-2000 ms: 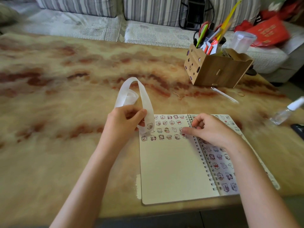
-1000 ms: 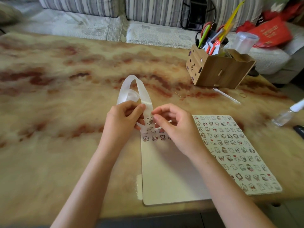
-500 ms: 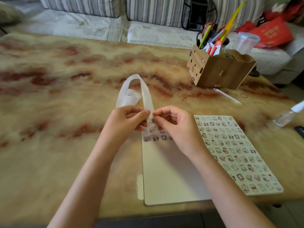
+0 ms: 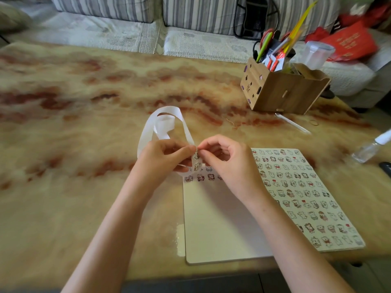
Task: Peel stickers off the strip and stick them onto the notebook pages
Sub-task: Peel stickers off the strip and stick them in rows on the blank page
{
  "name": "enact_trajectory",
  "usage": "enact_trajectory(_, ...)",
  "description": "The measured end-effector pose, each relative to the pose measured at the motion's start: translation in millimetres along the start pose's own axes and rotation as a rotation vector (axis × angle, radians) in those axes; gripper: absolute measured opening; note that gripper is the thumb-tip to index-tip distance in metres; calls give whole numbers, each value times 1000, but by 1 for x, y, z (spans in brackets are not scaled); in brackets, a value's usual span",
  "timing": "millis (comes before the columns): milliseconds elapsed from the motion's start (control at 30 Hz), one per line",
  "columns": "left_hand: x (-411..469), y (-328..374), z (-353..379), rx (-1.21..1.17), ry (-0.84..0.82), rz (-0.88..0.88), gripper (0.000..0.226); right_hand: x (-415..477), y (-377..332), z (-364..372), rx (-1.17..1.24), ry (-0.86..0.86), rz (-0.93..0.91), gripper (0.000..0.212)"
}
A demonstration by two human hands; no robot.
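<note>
while left hand (image 4: 161, 158) still grips the strip (image 4: 164, 126), right hand (image 4: 229, 164) pinches it.

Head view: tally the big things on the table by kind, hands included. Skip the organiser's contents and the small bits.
Sticker strip: 1
Hands: 2, the left hand and the right hand, both pinching the strip
Notebook: 1, lying open
Wooden organiser: 1
Spray bottle: 1
Total: 6
</note>
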State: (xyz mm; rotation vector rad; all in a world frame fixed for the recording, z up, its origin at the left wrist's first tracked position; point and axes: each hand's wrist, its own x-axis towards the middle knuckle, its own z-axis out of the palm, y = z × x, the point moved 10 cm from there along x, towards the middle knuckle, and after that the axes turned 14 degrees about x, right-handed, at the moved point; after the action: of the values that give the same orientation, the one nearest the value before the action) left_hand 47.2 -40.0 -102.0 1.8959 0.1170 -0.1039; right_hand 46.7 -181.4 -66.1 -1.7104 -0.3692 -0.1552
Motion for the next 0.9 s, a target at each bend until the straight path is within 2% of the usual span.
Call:
enact_trajectory(567, 0, 4, 2, -29, -17, 43, 12, 0, -4, -3, -17, 27, -17, 12)
enact_trajectory(900, -1, 6, 1, -21, -19, 63, 12, 0, -1, -2, 86, 12, 33, 9)
